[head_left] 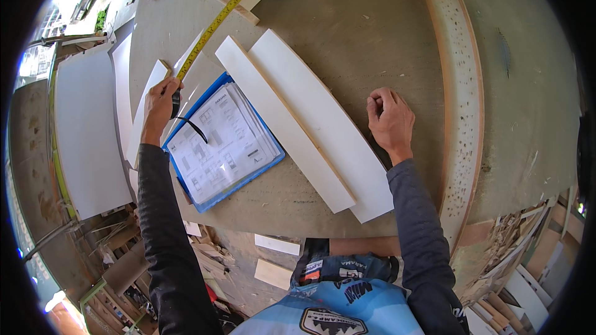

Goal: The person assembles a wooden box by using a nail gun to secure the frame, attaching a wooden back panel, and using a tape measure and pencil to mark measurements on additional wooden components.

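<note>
Tape measure [176, 104] in left hand [159, 107], beside blue folder [243, 184]

Blue folder lies tilted on the surface [347, 37], which is olive-grey, smooth and marked with small scuffs and pale specks. At the upper left corner area of the folder, the left hand is grasping the tape measure by its dark, rounded case. Its thin yellow blade [226, 11], with black marks, runs outward beyond the folder, toward the far side. A black cord [197, 128] curves from near the case over the folder's papers [217, 142].

These papers are white and shiny in places. They carry printed line drawings, small tables and dark lettering, mostly too small to be read.

Just to the right of the folder lie two long, flat white boards: one narrower [287, 129], with a light wood-coloured edge, and one wider [332, 133], partly beneath or beside it; I cannot tell which. Farther right from the folder, past these boards, the right hand [391, 119] is loosely clenched, with fingers curled inward. Whether it encloses some small thing, I cannot tell.

Still farther right of the folder stretches a pale strip [462, 87] with brown edges and many dark spots. Nearer to the person than the folder, a light-blue shirt [379, 310] shows dark lettering and a printed badge.
</note>
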`<state>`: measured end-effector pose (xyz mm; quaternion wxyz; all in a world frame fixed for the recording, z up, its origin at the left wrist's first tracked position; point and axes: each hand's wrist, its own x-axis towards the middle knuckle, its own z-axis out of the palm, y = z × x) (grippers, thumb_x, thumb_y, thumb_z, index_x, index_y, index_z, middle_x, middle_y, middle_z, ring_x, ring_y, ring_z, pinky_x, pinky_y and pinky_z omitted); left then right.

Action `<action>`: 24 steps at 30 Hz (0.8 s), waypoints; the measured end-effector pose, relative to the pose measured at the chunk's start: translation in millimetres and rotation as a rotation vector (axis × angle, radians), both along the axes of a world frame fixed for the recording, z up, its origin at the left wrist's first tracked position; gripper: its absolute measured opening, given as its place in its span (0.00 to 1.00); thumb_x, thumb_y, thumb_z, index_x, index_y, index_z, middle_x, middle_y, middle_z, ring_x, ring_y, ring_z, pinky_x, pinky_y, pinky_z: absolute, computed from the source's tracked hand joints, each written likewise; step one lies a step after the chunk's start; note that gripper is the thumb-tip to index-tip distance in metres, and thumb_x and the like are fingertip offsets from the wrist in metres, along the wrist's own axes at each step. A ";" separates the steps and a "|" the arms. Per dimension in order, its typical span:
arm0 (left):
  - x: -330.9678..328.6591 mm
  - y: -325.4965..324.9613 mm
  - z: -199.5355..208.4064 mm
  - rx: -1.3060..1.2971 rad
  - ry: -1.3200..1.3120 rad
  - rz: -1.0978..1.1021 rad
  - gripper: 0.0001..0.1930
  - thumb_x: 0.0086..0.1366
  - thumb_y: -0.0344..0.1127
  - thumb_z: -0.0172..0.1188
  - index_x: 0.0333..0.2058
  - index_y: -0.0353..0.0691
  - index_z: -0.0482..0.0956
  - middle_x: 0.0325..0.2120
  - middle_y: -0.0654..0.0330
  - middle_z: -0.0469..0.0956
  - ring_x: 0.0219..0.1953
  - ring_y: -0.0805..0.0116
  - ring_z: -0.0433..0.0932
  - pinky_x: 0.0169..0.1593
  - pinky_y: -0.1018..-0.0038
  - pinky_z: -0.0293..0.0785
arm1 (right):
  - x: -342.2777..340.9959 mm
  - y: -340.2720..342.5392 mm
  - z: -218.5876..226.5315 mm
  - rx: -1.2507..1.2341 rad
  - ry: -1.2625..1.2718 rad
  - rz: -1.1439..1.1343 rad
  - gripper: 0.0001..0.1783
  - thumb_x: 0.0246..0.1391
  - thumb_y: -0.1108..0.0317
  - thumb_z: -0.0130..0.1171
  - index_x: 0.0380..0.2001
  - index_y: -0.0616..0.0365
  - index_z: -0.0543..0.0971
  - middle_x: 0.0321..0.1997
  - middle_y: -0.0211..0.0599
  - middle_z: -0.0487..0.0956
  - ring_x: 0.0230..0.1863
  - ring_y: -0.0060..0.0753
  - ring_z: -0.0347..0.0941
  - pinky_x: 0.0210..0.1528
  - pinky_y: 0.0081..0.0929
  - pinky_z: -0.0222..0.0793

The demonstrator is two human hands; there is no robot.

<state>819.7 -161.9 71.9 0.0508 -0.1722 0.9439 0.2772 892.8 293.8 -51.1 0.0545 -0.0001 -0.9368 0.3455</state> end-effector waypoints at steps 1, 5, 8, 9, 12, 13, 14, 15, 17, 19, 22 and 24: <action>-0.6 -1.3 -0.7 0.001 -0.020 0.001 0.18 0.68 0.47 0.54 0.31 0.39 0.83 0.20 0.62 0.76 0.23 0.78 0.73 0.29 0.77 0.69 | 0.0 0.5 -0.4 -0.001 0.005 0.003 0.05 0.55 0.68 0.60 0.31 0.52 0.73 0.30 0.31 0.77 0.34 0.39 0.75 0.37 0.39 0.71; -2.2 -2.5 -3.3 0.025 -0.059 0.022 0.18 0.68 0.48 0.54 0.31 0.40 0.84 0.19 0.63 0.75 0.22 0.79 0.72 0.28 0.78 0.68 | 0.2 1.1 -2.3 -0.001 0.015 0.002 0.05 0.54 0.69 0.60 0.31 0.52 0.74 0.30 0.31 0.77 0.33 0.39 0.75 0.37 0.39 0.72; -3.5 -1.2 -2.2 0.031 -0.075 0.042 0.18 0.68 0.49 0.54 0.31 0.41 0.84 0.19 0.64 0.75 0.22 0.79 0.71 0.27 0.79 0.67 | 0.2 1.5 -3.7 0.008 0.018 0.004 0.05 0.54 0.69 0.60 0.32 0.52 0.74 0.29 0.31 0.77 0.33 0.39 0.75 0.36 0.39 0.72; -4.0 -2.9 -2.3 0.031 -0.083 0.044 0.18 0.68 0.49 0.54 0.31 0.42 0.84 0.19 0.64 0.75 0.22 0.80 0.70 0.27 0.79 0.67 | 0.2 1.7 -4.1 0.011 0.020 0.006 0.05 0.54 0.69 0.61 0.32 0.52 0.74 0.29 0.31 0.77 0.33 0.39 0.75 0.36 0.39 0.72; -4.8 -2.0 -0.9 0.021 -0.083 0.036 0.18 0.68 0.50 0.55 0.31 0.43 0.84 0.19 0.65 0.74 0.21 0.80 0.70 0.27 0.79 0.66 | 0.1 2.8 -4.7 0.006 0.032 0.008 0.05 0.54 0.69 0.61 0.32 0.52 0.73 0.29 0.32 0.77 0.33 0.39 0.75 0.37 0.39 0.72; -4.6 -3.6 -2.9 0.022 -0.079 0.034 0.18 0.68 0.50 0.55 0.31 0.43 0.84 0.19 0.65 0.74 0.21 0.80 0.69 0.26 0.80 0.66 | -0.2 1.7 -3.9 0.012 0.030 0.011 0.05 0.54 0.69 0.61 0.32 0.52 0.73 0.29 0.32 0.77 0.33 0.39 0.75 0.37 0.39 0.72; -4.3 -5.7 -4.4 0.029 -0.083 0.033 0.18 0.69 0.50 0.55 0.31 0.43 0.84 0.19 0.65 0.74 0.21 0.80 0.69 0.26 0.80 0.66 | -0.5 0.6 -3.0 0.018 0.028 0.014 0.06 0.54 0.69 0.61 0.32 0.52 0.73 0.29 0.32 0.77 0.33 0.39 0.75 0.37 0.39 0.72; -3.9 -8.3 -5.8 0.036 -0.087 0.033 0.18 0.69 0.51 0.55 0.31 0.44 0.84 0.19 0.65 0.74 0.21 0.81 0.69 0.26 0.80 0.65 | -0.7 -0.6 -2.4 0.025 0.027 0.017 0.06 0.54 0.69 0.61 0.32 0.52 0.73 0.29 0.32 0.77 0.33 0.39 0.75 0.37 0.39 0.72; -5.2 -6.0 -4.0 0.038 -0.087 0.028 0.18 0.69 0.51 0.55 0.31 0.44 0.84 0.19 0.65 0.74 0.21 0.81 0.69 0.26 0.80 0.65 | -0.8 0.9 -4.1 0.017 0.033 0.013 0.06 0.54 0.69 0.61 0.32 0.52 0.73 0.29 0.32 0.77 0.33 0.39 0.75 0.37 0.39 0.72; -5.6 -4.3 -3.2 0.040 -0.082 0.027 0.18 0.69 0.51 0.55 0.31 0.44 0.84 0.19 0.65 0.74 0.21 0.81 0.69 0.26 0.80 0.65 | -0.7 1.5 -4.3 0.015 0.031 0.008 0.05 0.54 0.69 0.61 0.32 0.52 0.74 0.30 0.31 0.77 0.33 0.38 0.75 0.37 0.38 0.71; -5.7 -3.8 -3.9 0.053 -0.083 0.041 0.18 0.69 0.50 0.55 0.31 0.44 0.84 0.19 0.65 0.74 0.21 0.80 0.70 0.27 0.79 0.66 | -0.6 1.3 -3.3 0.018 0.023 0.000 0.04 0.55 0.68 0.61 0.32 0.52 0.76 0.30 0.30 0.78 0.33 0.37 0.76 0.37 0.36 0.71; -5.9 -3.2 -3.8 0.052 -0.078 0.036 0.18 0.69 0.50 0.55 0.31 0.44 0.84 0.19 0.65 0.74 0.22 0.80 0.71 0.27 0.79 0.66 | -0.4 2.0 -4.1 0.022 0.027 0.001 0.04 0.55 0.68 0.61 0.32 0.52 0.76 0.30 0.30 0.78 0.33 0.36 0.76 0.37 0.36 0.71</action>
